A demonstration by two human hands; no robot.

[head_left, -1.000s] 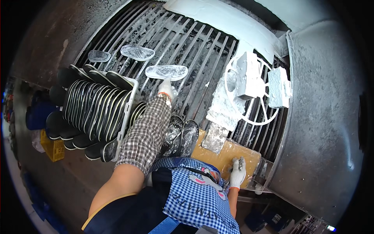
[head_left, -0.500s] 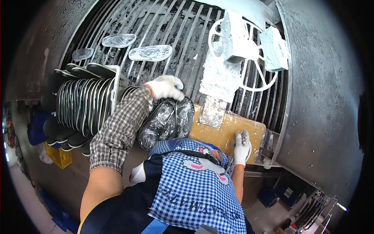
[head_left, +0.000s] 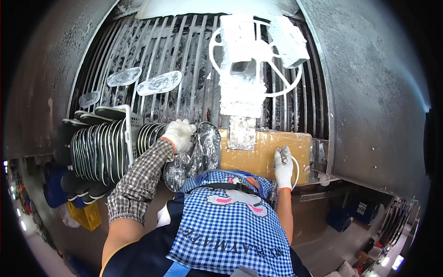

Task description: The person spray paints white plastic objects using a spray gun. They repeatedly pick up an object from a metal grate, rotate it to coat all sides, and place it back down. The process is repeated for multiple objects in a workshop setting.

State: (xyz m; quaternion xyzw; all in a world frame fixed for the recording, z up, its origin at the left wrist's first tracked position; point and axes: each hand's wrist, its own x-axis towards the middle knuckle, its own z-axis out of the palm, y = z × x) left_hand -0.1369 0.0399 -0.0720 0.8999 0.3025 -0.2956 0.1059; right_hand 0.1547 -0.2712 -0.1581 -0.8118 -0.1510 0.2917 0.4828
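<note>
Big grey slatted conveyor fills the top, two clear-wrapped shoe soles lying flat on its bars well apart from the hands, and a white basket of upright black soles at left edge. Left hand, white glove, is curled around the top of a stack of black soles in shiny crinkled clear wrap, standing on edge between basket and brown board. Right hand, gloved, rests on the board gripping a small grey tool.
</note>
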